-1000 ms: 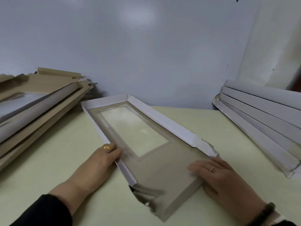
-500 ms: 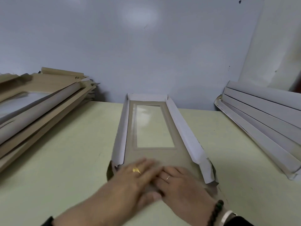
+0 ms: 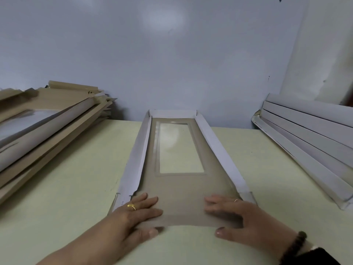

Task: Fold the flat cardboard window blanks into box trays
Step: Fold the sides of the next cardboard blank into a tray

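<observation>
Both hands have slid apart since a moment ago, from bunched at the middle of the near flap out to its corners. At far left, a stack of tan window blanks [image 3: 44, 129] slopes against the wall. Next, the left hand [image 3: 133, 217] lies flat, fingers straight on the flap, thumb under its edge. Between the hands, the half-folded cardboard tray [image 3: 183, 188] rests lengthwise on the pale green table [image 3: 72, 188]; matte brown floor, glossy rectangular film window, white side walls raised, nothing inside. The right hand [image 3: 242, 220] presses likewise. Folded white trays [image 3: 309, 142] lean at far right.
</observation>
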### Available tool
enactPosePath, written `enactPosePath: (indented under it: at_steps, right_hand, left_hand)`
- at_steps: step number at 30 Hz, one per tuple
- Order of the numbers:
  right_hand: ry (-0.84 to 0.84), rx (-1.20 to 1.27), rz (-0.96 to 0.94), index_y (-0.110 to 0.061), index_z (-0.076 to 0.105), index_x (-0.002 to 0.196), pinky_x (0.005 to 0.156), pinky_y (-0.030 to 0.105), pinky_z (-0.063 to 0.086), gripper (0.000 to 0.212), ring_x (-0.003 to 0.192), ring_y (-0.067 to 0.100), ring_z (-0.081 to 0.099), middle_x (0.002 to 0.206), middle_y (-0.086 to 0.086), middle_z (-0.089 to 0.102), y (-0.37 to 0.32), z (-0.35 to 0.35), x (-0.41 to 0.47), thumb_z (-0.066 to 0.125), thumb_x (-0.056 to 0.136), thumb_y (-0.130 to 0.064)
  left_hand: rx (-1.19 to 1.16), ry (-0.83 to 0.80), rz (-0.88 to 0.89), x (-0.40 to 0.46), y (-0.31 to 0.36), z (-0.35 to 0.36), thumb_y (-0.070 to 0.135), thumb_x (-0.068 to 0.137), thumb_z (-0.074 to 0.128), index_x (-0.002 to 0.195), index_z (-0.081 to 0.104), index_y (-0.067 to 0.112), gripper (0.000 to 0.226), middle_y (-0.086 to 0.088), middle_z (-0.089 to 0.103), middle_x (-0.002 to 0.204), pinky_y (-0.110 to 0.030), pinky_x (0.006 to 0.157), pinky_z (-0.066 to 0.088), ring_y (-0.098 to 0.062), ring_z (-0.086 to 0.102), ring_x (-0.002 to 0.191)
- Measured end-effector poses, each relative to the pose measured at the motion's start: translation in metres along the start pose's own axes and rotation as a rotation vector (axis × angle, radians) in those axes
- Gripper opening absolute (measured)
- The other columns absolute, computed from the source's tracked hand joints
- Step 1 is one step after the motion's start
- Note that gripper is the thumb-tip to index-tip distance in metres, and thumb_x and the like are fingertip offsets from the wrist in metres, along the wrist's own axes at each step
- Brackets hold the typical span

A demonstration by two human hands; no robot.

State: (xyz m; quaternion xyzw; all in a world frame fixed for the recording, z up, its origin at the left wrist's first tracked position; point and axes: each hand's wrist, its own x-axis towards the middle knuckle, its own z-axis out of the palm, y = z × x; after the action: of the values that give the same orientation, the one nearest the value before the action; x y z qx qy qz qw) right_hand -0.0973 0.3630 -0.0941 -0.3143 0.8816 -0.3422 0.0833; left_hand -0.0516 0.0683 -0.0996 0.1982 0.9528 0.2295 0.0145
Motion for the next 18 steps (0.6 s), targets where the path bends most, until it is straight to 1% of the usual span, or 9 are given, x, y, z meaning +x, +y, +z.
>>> enactPosePath:
  at_steps: [1, 3, 5, 6, 9, 11, 13, 16, 18]
  right_hand:
    - [0.039, 0.055, 0.011, -0.043, 0.06, 0.107, 0.101, 0.003, 0.023, 0.04, 0.119, -0.02, 0.035, 0.126, -0.031, 0.046, 0.002, -0.002, -0.001, 0.076, 0.074, -0.026]
    - [0.096, 0.113, 0.015, -0.036, 0.07, 0.095, 0.092, 0.002, 0.031, 0.026, 0.11, -0.016, 0.048, 0.112, -0.026, 0.059, 0.003, -0.004, -0.001, 0.077, 0.073, -0.023]
    - [0.153, 0.146, -0.006, -0.029, 0.074, 0.087, 0.085, 0.003, 0.037, 0.014, 0.101, -0.011, 0.055, 0.099, -0.021, 0.066, 0.004, -0.002, 0.0, 0.073, 0.073, -0.029]
    - [0.184, 0.172, -0.014, -0.026, 0.075, 0.083, 0.083, 0.004, 0.039, 0.015, 0.096, -0.009, 0.058, 0.095, -0.018, 0.068, 0.003, -0.002, 0.0, 0.069, 0.071, -0.034]
    - [0.225, 0.171, -0.002, -0.038, 0.068, 0.064, 0.071, 0.008, 0.041, 0.013, 0.081, -0.002, 0.058, 0.083, -0.012, 0.063, -0.002, 0.002, 0.003, 0.059, 0.072, -0.041]
    - [0.278, 0.053, -0.001, -0.042, 0.06, 0.061, 0.069, 0.016, 0.042, 0.019, 0.078, 0.001, 0.056, 0.083, -0.014, 0.058, -0.001, 0.006, 0.005, 0.056, 0.079, -0.041]
    - [0.389, -0.051, -0.024, -0.04, 0.056, 0.067, 0.07, 0.015, 0.041, 0.02, 0.079, 0.001, 0.054, 0.078, -0.015, 0.058, -0.002, 0.01, 0.01, 0.06, 0.086, -0.034]
    - [0.482, -0.159, 0.017, -0.028, 0.048, 0.072, 0.067, 0.014, 0.039, 0.021, 0.074, 0.003, 0.05, 0.072, -0.011, 0.054, -0.009, 0.017, 0.018, 0.063, 0.085, -0.024]
    - [0.486, -0.233, 0.054, -0.025, 0.043, 0.074, 0.067, 0.02, 0.038, 0.022, 0.073, 0.007, 0.048, 0.075, -0.012, 0.048, -0.011, 0.02, 0.022, 0.06, 0.087, -0.025]
  left_hand:
    - [-0.042, 0.052, 0.042, -0.001, -0.004, 0.002, 0.089, 0.063, 0.018, 0.119, 0.039, 0.058, 0.067, 0.041, 0.019, 0.136, 0.002, 0.104, 0.004, 0.024, 0.001, 0.129]
    - [-0.177, 0.056, -0.019, -0.001, -0.005, -0.002, 0.067, 0.075, 0.035, 0.107, 0.056, 0.054, 0.04, 0.042, 0.032, 0.127, 0.003, 0.1, 0.014, 0.028, 0.013, 0.124]
    - [-0.18, 0.109, -0.005, 0.0, -0.004, -0.001, 0.06, 0.083, 0.039, 0.098, 0.067, 0.044, 0.036, 0.032, 0.045, 0.116, -0.003, 0.096, 0.028, 0.016, 0.034, 0.118]
    - [-0.16, 0.146, 0.007, 0.001, -0.004, 0.0, 0.06, 0.086, 0.039, 0.089, 0.071, 0.04, 0.038, 0.024, 0.051, 0.106, -0.007, 0.091, 0.035, 0.008, 0.043, 0.107]
    - [-0.133, 0.227, -0.016, 0.001, 0.005, 0.0, 0.056, 0.083, 0.035, 0.063, 0.059, 0.038, 0.036, 0.01, 0.046, 0.08, -0.012, 0.07, 0.037, -0.001, 0.045, 0.081]
    - [-0.077, 0.25, -0.071, 0.002, 0.007, -0.002, 0.056, 0.08, 0.028, 0.068, 0.055, 0.039, 0.034, 0.013, 0.046, 0.075, -0.013, 0.067, 0.037, -0.002, 0.046, 0.08]
    - [-0.031, 0.314, -0.114, 0.004, 0.008, -0.004, 0.052, 0.086, 0.026, 0.081, 0.059, 0.039, 0.036, 0.017, 0.052, 0.074, -0.014, 0.068, 0.039, 0.0, 0.05, 0.079]
    - [0.078, 0.405, -0.165, 0.009, 0.008, -0.004, 0.037, 0.098, 0.031, 0.111, 0.055, 0.039, 0.027, 0.018, 0.062, 0.092, -0.022, 0.077, 0.044, -0.003, 0.057, 0.088]
    - [0.249, 0.39, -0.201, 0.012, 0.011, -0.005, 0.021, 0.097, 0.026, 0.116, 0.052, 0.036, 0.036, 0.012, 0.064, 0.095, -0.026, 0.072, 0.047, -0.011, 0.061, 0.086]
